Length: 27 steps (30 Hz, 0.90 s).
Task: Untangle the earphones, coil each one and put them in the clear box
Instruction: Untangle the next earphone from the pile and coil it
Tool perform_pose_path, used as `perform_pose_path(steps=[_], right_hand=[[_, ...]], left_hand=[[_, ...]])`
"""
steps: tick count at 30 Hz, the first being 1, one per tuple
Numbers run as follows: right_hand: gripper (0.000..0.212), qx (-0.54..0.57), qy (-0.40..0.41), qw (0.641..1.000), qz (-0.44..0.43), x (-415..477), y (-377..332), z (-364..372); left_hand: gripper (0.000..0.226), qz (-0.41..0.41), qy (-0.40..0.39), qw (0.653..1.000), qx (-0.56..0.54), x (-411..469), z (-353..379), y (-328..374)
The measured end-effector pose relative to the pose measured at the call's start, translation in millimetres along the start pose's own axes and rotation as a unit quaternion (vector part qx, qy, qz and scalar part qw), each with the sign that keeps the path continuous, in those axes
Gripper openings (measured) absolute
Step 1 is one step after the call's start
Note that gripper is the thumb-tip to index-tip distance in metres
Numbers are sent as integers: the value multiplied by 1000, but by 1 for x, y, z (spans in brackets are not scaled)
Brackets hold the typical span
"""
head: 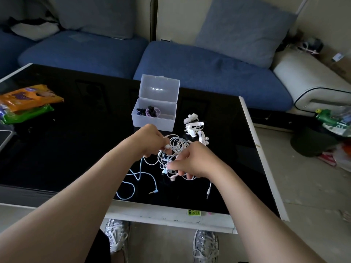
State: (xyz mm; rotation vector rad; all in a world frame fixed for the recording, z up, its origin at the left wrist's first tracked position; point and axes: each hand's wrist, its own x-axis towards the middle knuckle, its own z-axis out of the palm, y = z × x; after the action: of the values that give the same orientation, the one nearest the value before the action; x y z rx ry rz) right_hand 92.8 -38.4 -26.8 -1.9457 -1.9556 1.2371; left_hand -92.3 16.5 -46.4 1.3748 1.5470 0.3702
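Observation:
A knot of white and pale blue earphone cables (175,147) hangs between my hands just above the black table (76,149). My left hand (151,139) pinches the knot's upper left side. My right hand (191,161) grips its lower right side, with an earbud poking out below the fingers. A pale blue lead (133,179) trails over the table to a jack plug (153,191); a white plug (208,192) hangs at the right. The clear box (153,118) stands open behind my hands, with a coiled purple earphone (152,112) and a dark one inside.
White cable clips (194,128) lie to the right of the box. Orange and green snack packets (28,103) rest at the table's left edge. A blue sofa (199,69) runs behind the table. Clutter lies on the floor at the right. My shoes show below the table's front edge.

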Motion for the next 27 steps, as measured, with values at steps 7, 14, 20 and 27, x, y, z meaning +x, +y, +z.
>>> perform_pose_path(steps=[7,14,20,27], right_hand=[[49,17,134,991,-6,10,-3,21],[50,0,4,1000,9,11,-3,19],[31,51,71,996,10,21,11,3],[32,211,101,970,66,24,28,-13]], left_hand=[[33,-12,23,1000,10,-3,1,2],[32,-35,22,998,-53,-10,2,8],[28,1,108,991,73,-5,-2,-1],[25,45,112,984,134,-7,-7,-4]])
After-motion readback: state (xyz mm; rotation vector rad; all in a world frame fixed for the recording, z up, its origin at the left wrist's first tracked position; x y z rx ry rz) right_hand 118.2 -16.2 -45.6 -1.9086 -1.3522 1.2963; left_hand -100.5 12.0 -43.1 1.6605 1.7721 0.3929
